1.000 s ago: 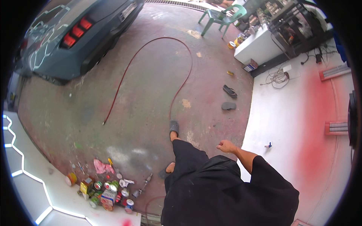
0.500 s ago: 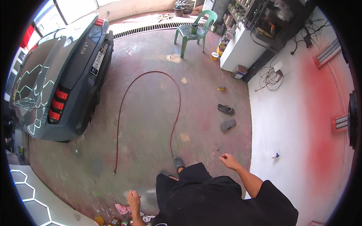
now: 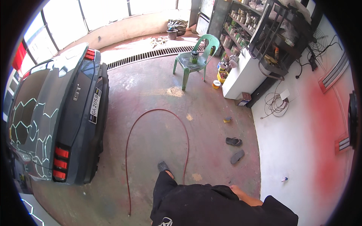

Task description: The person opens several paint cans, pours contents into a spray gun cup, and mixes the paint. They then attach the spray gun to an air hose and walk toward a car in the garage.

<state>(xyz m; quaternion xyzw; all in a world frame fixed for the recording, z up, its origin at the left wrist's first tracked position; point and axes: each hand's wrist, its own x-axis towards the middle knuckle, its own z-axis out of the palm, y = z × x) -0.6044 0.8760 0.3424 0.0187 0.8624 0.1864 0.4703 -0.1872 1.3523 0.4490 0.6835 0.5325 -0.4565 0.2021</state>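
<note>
My right hand (image 3: 235, 190) is at waist height beside my dark shirt (image 3: 196, 207), which hides most of it, so I cannot tell whether it holds anything. My left hand is out of view. My foot in a grey clog (image 3: 163, 165) is on the stained concrete floor (image 3: 94, 197), inside a loop of thin red hose (image 3: 127, 150). To the right lie two dark sandals (image 3: 236, 156) and a small yellow item (image 3: 227, 119).
A grey car (image 3: 71, 124) stands at left. Ahead are a green plastic chair (image 3: 188, 64) with a can (image 3: 194, 57) on it, a floor drain (image 3: 132, 57), shelves of cans (image 3: 241, 19) and a black rack (image 3: 264, 45). A coiled cable (image 3: 275, 105) lies beside red-framed lamps (image 3: 332, 71).
I have stepped forward, with the view lifting toward windows and shelves. My left hand, seen half a second ago, has left view. My right hand is now mostly behind my shirt.
</note>
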